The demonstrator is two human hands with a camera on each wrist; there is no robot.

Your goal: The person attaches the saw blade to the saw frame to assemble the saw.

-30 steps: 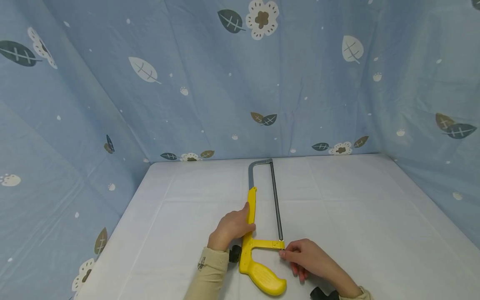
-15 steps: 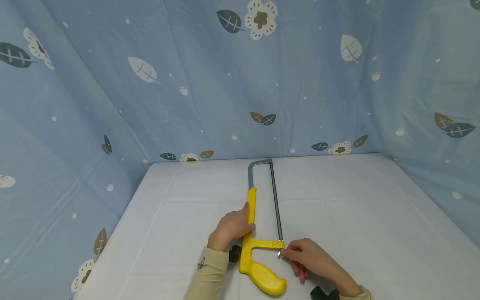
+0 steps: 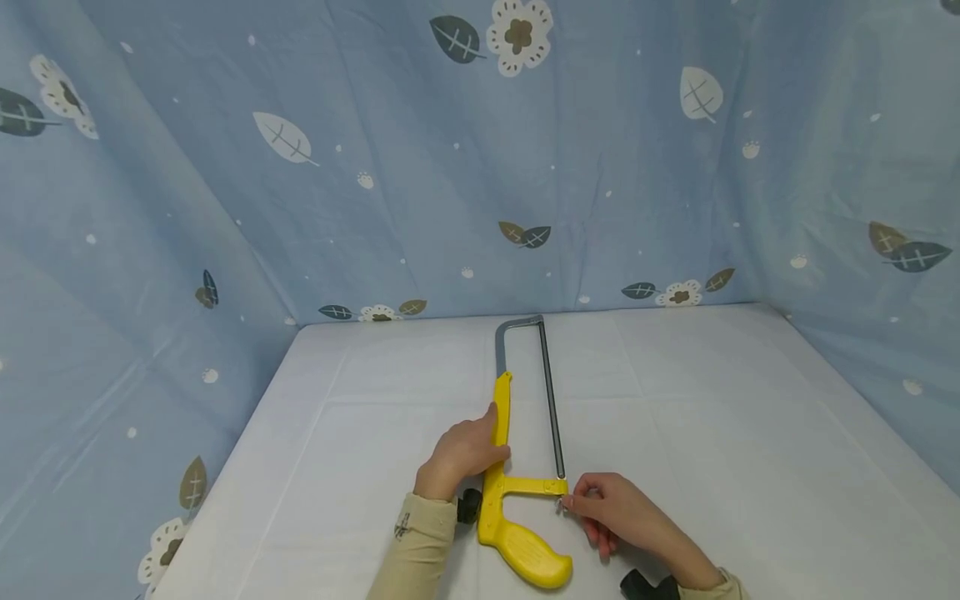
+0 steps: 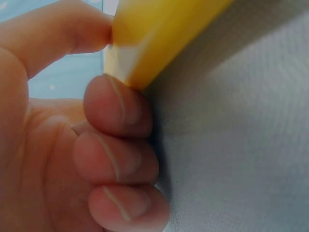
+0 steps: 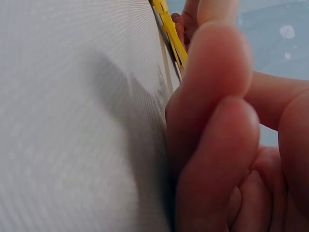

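A hacksaw [image 3: 527, 557] with a yellow handle and grey metal front bow lies on the white table, its front end pointing away from me. My left hand [image 3: 465, 450] grips the yellow part of its frame, thumb along the top. In the left wrist view, the curled fingers [image 4: 118, 159] sit at the underside of the yellow frame [image 4: 159, 34]. At the near end of the blade [image 3: 551, 392], my right hand [image 3: 618, 512] pinches the small metal wing nut [image 3: 559, 506] between thumb and index finger. Right fingers [image 5: 219, 150] hide that nut in the right wrist view.
The white-covered table [image 3: 360, 467] ends at a blue curtain [image 3: 420, 192] with leaf and flower prints, which rises behind it and along both sides. Black wrist mounts [image 3: 648, 587] sit at both cuffs.
The right thumb and index finger have shifted slightly at the wing nut, which shows at a changed angle. The left hand and the hacksaw stay put; the head view has drifted a little.
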